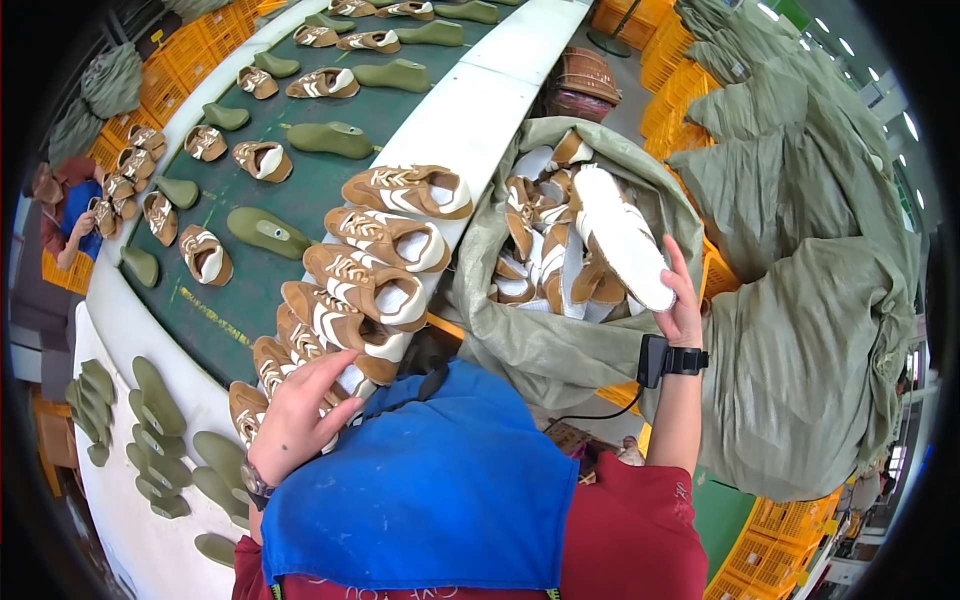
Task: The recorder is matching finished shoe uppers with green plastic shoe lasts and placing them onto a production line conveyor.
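My right hand [682,305] grips one end of a shoe upper [618,235], with its white underside turned up, over a sack [500,335]. Brown and white shoe uppers [548,245] fill that greenish-grey sack. My left hand [300,415] has its thumb and fingers apart and rests by the near end of a row of brown and white laced shoe uppers [365,285]. This row lies along the white rim [455,120] of the worktable. Part of the nearest uppers is hidden behind the left hand.
On the green belt [255,315] stand more uppers and green shoe lasts [268,232]. More lasts [155,430] lie on the white surface at left. Orange crates [680,100] and large draped sacks [800,360] line the right side. Another person [75,215] works across the belt.
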Available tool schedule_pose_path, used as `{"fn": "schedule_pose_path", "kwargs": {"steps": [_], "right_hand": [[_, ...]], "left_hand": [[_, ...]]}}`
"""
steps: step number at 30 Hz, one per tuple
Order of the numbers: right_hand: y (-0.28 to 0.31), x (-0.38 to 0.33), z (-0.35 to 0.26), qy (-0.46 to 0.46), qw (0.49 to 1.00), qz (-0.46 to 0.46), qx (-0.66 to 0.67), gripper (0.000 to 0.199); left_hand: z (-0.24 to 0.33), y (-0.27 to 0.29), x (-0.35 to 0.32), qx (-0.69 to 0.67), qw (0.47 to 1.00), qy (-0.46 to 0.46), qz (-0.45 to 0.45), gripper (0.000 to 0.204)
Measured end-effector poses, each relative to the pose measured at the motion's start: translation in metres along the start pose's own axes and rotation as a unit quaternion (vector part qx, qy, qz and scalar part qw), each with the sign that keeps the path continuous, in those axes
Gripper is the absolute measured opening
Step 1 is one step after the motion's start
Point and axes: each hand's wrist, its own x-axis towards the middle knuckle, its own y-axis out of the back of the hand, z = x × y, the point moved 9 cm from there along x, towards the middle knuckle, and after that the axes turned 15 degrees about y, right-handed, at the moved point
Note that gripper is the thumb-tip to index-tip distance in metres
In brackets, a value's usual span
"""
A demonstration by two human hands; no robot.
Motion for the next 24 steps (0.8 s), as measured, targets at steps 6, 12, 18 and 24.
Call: {"fn": "schedule_pose_path", "kwargs": {"steps": [6,12,18,24], "right_hand": [[-0.023,0.002,0.014,-0.071,0.995,-0.067,-0.021,0.05],[-0.018,0.033,0.042,-0.146,0.979,-0.06,-0.132,0.033],[0.017,0.074,0.072,-0.049,0.972,0.09,-0.211,0.042],[0.06,0.148,0.115,0.122,0.735,-0.041,-0.666,0.052]], "left_hand": [[-0.009,0.004,-0.007,0.001,1.0,0.012,0.009,0.049],[-0.019,0.006,-0.009,-0.013,0.999,0.052,0.008,0.048],[-0.028,0.003,-0.012,-0.007,0.997,0.078,0.025,0.047],[-0.027,-0.002,-0.007,-0.002,0.994,0.108,0.012,0.048]]}}
